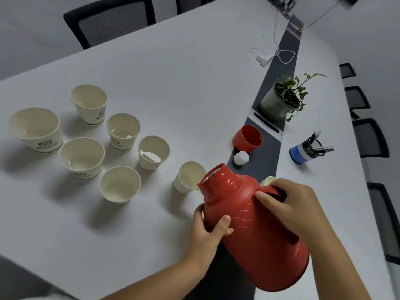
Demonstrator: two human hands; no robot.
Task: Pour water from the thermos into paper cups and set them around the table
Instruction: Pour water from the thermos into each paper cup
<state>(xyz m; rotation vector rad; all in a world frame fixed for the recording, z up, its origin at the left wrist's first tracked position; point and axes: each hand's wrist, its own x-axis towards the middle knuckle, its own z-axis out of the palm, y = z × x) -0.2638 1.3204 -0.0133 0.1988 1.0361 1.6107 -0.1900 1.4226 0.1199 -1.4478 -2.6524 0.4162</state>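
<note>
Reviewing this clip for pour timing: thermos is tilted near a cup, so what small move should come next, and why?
Probably tip the thermos slightly further. Its open mouth already hangs at the rim of the nearest paper cup, left hand steadying the body, right hand on the handle, and no stream shows yet.

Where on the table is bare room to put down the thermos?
Bare white table lies below the left cup cluster, beside the left hand. Crowded: the dark strip holding red cap, stopper, and plant.
</note>
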